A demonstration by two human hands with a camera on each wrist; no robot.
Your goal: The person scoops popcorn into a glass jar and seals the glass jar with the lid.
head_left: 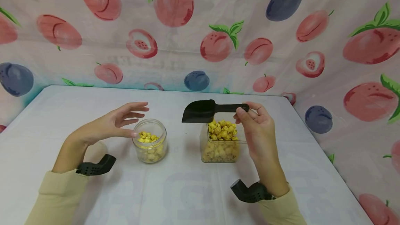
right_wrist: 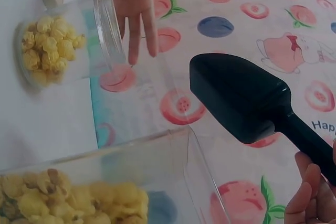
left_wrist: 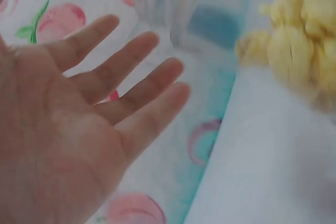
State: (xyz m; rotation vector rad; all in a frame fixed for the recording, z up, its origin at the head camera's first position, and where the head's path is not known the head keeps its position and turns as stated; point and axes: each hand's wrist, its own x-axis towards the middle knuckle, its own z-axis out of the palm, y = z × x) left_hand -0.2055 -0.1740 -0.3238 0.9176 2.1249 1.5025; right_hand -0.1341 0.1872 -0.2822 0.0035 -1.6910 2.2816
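A black scoop hangs level above the rim of a clear square container, its handle pinched between the thumb and fingers of my right hand. Yellow popcorn fills much of that container. To the left stands a clear round jar with an open mouth, and popcorn lies in its lower part. My left hand is beside the jar with fingers extended, the thumb near its rim; whether it touches cannot be told. In the right wrist view the scoop shows its dark outer side.
A pale round lid-like object lies on the white table behind my left wrist, partly hidden by it. The fruit-print cloth rises along the table's back and right edges. Each wrist wears a black mount.
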